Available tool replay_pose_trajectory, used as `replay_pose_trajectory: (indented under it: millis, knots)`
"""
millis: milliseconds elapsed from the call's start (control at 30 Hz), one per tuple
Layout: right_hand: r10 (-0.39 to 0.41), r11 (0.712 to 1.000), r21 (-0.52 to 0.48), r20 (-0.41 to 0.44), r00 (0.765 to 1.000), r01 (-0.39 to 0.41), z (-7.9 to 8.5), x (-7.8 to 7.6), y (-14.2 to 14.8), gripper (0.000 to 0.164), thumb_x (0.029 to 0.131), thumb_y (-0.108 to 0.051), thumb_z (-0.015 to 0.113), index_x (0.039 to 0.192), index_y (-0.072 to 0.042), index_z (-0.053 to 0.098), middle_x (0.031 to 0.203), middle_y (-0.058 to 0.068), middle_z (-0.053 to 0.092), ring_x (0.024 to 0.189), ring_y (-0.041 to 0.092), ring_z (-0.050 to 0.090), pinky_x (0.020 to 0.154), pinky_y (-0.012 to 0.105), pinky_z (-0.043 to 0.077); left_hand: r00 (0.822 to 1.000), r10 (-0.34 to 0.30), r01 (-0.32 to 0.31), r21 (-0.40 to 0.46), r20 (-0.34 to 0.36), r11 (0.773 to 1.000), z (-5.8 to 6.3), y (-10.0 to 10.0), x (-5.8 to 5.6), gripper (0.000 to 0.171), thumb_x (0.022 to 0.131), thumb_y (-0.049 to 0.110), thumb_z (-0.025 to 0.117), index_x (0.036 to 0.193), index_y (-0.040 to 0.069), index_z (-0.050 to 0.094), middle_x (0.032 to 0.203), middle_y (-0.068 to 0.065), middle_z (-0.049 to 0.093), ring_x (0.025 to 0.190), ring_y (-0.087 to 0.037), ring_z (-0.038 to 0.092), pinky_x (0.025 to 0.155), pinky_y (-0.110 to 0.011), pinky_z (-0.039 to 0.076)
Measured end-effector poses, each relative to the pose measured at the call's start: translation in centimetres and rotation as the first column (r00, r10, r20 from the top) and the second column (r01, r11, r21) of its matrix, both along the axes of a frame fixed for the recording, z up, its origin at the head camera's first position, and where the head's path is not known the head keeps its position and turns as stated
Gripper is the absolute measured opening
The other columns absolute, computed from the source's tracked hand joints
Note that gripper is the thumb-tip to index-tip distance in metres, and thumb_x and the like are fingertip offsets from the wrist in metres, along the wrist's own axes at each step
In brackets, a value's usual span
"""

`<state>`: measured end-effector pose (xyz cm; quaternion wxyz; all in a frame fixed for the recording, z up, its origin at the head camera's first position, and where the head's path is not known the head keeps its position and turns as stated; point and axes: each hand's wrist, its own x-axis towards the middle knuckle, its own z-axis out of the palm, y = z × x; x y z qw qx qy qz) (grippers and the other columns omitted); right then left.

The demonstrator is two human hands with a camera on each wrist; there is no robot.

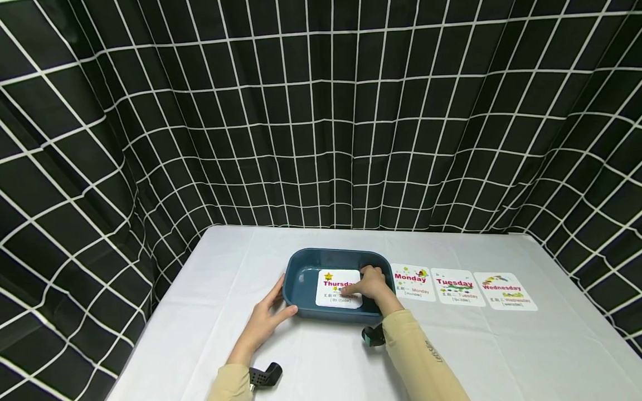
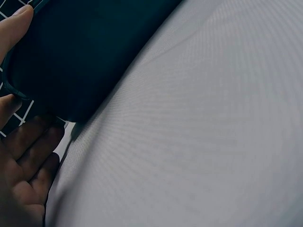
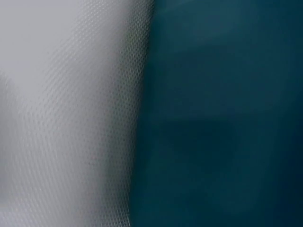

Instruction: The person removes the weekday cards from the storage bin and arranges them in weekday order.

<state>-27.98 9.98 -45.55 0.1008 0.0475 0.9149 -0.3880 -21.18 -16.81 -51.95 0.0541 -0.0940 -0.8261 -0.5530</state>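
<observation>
Nearest the lens, beige sleeves: right sleeve (image 1: 423, 356), left sleeve (image 1: 230, 384), a black wrist device (image 1: 373, 336) showing at each cuff. Beyond, on white cloth (image 1: 321, 362): blue tray (image 1: 338, 316), long axis running left to right. Inside it, face up, the Thursday card (image 1: 331, 291), lettering roughly in line with that axis.

Over the tray's right part, right hand (image 1: 373, 285). Lays thumb across the card's face, fingers bent near its far right corner. Cannot tell about a pinch: underside of card hidden, right wrist view blurred and showing only tray wall and cloth.

Key relation: card just left of the right palm, touching the thumb. Much nearer to right hand than to left, with bare tray floor and left wall between.

Left hand (image 1: 266, 319) at the near left corner: holds tray between thumb and forefinger, other fingers loose.

Off the tray's right end, in a row: Monday card (image 1: 412, 284) just beside, then Tuesday card (image 1: 458, 288), then Wednesday card (image 1: 505, 292). Behind: black curtain (image 1: 331, 139), white grid.
</observation>
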Motion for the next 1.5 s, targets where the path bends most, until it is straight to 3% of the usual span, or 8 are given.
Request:
replay_pose_trajectory:
  millis: [233,633,867,1233,1367,1500]
  knots:
    - [0.012,0.999,0.047,0.02,1.0,-0.013,-0.2,-0.2,0.1,0.077,0.066,-0.028,0.085,0.119,0.016,0.049,0.114,0.03,0.043,0.109,0.041,0.041,0.094,0.054,0.034,1.0,0.001,-0.001,-0.004,0.006,1.0,0.4,0.2,0.2,0.078,0.08,0.038,0.072,0.146,0.027,0.031,0.136,0.003,0.047,0.119,-0.022,0.048,0.102,-0.057,0.025]
    - [0.004,0.998,0.061,0.009,1.0,-0.004,-0.4,-0.3,-0.1,0.077,0.063,-0.025,0.087,0.117,0.016,0.05,0.11,0.027,0.044,0.106,0.041,0.042,0.092,0.053,0.035,1.0,0.002,-0.002,-0.006,0.002,1.0,-0.1,0.0,-0.2,0.08,0.079,0.041,0.072,0.146,0.029,0.031,0.135,0.005,0.048,0.119,-0.02,0.047,0.102,-0.056,0.025]
    - [0.018,0.995,0.102,-0.021,1.0,-0.016,-0.7,-0.2,-0.1,0.072,0.063,-0.02,0.087,0.113,0.017,0.051,0.105,0.025,0.045,0.102,0.039,0.041,0.09,0.05,0.036,1.0,0.007,-0.007,0.002,0.011,1.0,-0.2,0.1,-0.2,0.079,0.078,0.041,0.073,0.145,0.036,0.03,0.133,0.005,0.049,0.119,-0.02,0.047,0.103,-0.056,0.023]
    - [-0.013,0.997,0.072,-0.017,1.0,0.014,-1.0,-0.6,-0.1,0.062,0.065,-0.009,0.083,0.112,0.017,0.053,0.107,0.027,0.044,0.102,0.039,0.042,0.091,0.05,0.036,1.0,0.007,-0.007,-0.001,-0.002,1.0,-0.1,0.1,-0.1,0.078,0.079,0.037,0.072,0.145,0.032,0.031,0.13,0.0,0.053,0.119,-0.024,0.047,0.102,-0.057,0.024]
    - [-0.022,0.998,0.053,-0.045,0.999,0.024,-1.1,-0.7,-0.1,0.053,0.066,-0.003,0.081,0.109,0.016,0.055,0.101,0.025,0.049,0.093,0.035,0.048,0.083,0.044,0.044,1.0,0.008,-0.008,0.006,-0.006,1.0,0.4,0.2,0.2,0.077,0.081,0.03,0.072,0.146,0.025,0.031,0.13,-0.006,0.053,0.118,-0.028,0.047,0.101,-0.058,0.024]
    - [-0.034,0.999,0.041,-0.053,0.998,0.037,-0.9,-0.6,-0.1,0.048,0.068,0.001,0.078,0.109,0.014,0.056,0.091,0.019,0.058,0.079,0.027,0.055,0.068,0.035,0.049,1.0,-0.008,0.009,0.012,-0.014,1.0,2.1,0.4,1.0,0.076,0.082,0.025,0.071,0.146,0.015,0.031,0.13,-0.013,0.052,0.117,-0.033,0.048,0.1,-0.059,0.026]
